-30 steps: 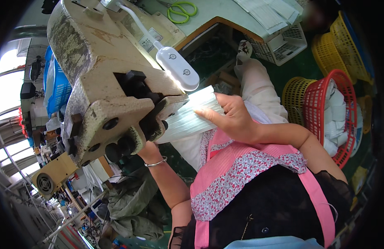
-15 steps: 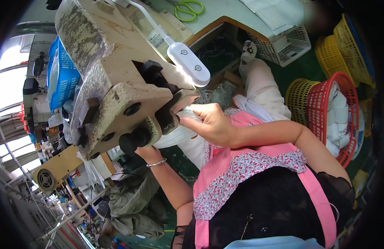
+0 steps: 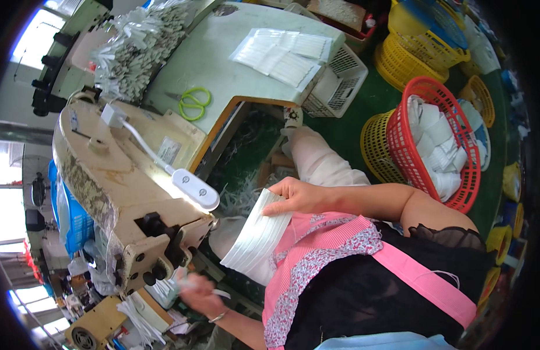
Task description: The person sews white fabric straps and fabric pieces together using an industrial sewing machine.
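A white ribbed fabric piece (image 3: pixel 259 230) hangs at a slant over my lap, its upper end pinched between the thumb and fingers of my right hand (image 3: pixel 288 196). Below the head of a worn cream sewing machine (image 3: pixel 159 230) is my left hand (image 3: pixel 203 296), wearing a bracelet at the wrist. Motion smears its fingers, and a narrow white strip (image 3: pixel 223 293) shows beside it. I cannot tell whether this hand grips the strip. A lit white lamp (image 3: pixel 194 189) sits on the machine, whose needle area is hidden from here.
Green-handled scissors (image 3: pixel 194 104) and flat white ribbed pieces (image 3: pixel 281 53) lie on the pale table (image 3: pixel 235 23). A bundle of white strips (image 3: pixel 141 49) is heaped at the far left. To the right stand a red basket (image 3: pixel 474 169) of white pieces, yellow baskets (image 3: pixel 377 140) and a white crate (image 3: pixel 345 81).
My right hand has drawn the fabric piece away from the machine head, out over my lap. My left hand has moved lower. The view has shifted, showing more of the table.
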The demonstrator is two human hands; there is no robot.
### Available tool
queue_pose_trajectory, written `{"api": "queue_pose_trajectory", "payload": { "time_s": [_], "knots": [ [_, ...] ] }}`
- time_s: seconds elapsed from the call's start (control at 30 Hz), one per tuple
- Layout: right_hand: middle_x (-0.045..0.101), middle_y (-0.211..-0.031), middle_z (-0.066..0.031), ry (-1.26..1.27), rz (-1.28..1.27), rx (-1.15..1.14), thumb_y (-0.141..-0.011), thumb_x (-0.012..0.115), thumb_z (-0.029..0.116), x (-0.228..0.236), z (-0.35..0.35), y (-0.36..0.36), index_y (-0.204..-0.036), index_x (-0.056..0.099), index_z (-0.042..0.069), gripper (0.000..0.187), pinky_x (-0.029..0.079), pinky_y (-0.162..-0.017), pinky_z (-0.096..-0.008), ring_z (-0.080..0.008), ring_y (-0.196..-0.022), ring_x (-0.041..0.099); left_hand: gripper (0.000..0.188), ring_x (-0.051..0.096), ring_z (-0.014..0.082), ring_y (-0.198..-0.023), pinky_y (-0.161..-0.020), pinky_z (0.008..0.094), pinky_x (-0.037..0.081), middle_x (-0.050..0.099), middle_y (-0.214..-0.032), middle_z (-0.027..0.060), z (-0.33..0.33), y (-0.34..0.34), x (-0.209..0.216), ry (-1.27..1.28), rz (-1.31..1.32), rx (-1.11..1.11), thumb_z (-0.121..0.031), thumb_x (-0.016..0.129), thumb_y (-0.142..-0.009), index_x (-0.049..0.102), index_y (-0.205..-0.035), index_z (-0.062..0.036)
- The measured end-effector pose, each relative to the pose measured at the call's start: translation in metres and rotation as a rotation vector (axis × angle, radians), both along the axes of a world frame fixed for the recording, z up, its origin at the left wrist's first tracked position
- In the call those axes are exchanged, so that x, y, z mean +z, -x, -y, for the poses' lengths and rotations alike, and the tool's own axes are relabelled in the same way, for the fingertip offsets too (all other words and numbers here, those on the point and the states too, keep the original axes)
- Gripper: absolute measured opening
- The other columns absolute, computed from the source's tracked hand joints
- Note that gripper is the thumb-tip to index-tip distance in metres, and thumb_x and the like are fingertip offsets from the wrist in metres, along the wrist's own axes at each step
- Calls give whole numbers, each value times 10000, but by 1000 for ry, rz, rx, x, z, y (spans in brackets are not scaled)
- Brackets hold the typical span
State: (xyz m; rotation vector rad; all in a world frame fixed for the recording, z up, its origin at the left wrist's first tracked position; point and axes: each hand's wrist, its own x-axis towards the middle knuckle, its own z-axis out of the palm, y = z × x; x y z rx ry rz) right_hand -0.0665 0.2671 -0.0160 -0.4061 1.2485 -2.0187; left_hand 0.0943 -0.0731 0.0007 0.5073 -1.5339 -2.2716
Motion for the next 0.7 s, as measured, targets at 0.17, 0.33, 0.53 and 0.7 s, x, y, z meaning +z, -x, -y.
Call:
{"api": "queue_pose_trajectory", "payload": {
  "time_s": [0.17,0.33,0.53,0.7],
  "knots": [
    [715,-926,-57,-168,-180,-19,-1003,601,328,-17,-17,26,-1091,704,2,352,534,-705,-288,-81,-832,626,341,670,173,-902,-796,279,511,701,-1055,105,-109,25,-28,-26,288,-251,-31,659,-871,616,-1194,70],
    [670,-1059,-143,-1418,-1129,-1105,-766,779,484,-41,-121,219,-1105,619,1,611,469,-918,-432,-352,-1002,612,275,665,183,-944,-862,305,502,699,-1077,116,-115,37,-28,106,248,-172,-18,688,-869,656,-1127,74],
    [612,-1192,-165,-1473,-698,-645,-716,815,439,-15,-110,267,-1127,606,-1,638,438,-991,-429,-344,-1179,533,285,678,176,-887,-793,301,521,714,-1018,122,-142,30,-34,345,406,-165,-66,738,-855,682,-1069,115],
    [615,-1153,-241,-1145,-896,-535,-752,811,415,-2,-116,302,-1142,568,-6,623,455,-989,-439,-368,-1093,597,289,680,173,-884,-788,292,521,720,-1004,120,-151,20,-30,359,423,-155,-73,734,-859,687,-1072,116]
  ]
}}
